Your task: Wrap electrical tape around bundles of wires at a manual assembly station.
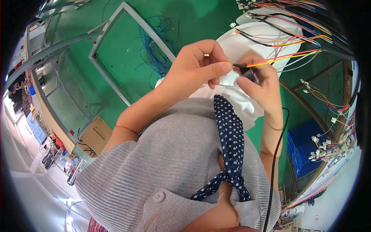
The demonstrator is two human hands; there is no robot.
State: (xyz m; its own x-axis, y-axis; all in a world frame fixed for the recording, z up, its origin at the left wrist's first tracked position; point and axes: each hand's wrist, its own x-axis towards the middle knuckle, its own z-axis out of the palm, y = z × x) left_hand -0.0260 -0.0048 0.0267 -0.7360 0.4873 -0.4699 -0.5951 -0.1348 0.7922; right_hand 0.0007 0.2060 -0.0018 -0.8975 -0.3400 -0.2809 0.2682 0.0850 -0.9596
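My left hand [203, 65] is closed, thumb and forefinger pinching thin wires near their end. Red and yellow wires [276, 60] run from that pinch to the right, toward a thick black cable [336, 53]. Just right of my left fingertips, a short black wrap [240, 65] covers the wires. Close below it is my right hand [262, 83], its fingers partly blurred by motion. A dark, blurred piece, which looks like black tape [250, 74], sits between its thumb and fingers. The far ends of the wires are hidden by my left hand.
White cloth [266, 31] lies beneath the hands. Bundled wires with white connectors [233, 25] spread at upper right, more connectors [326, 149] hang at right. A blue crate [305, 145] stands below them. A grey metal frame [145, 27] and tangled blue wire [158, 38] lie on the green floor.
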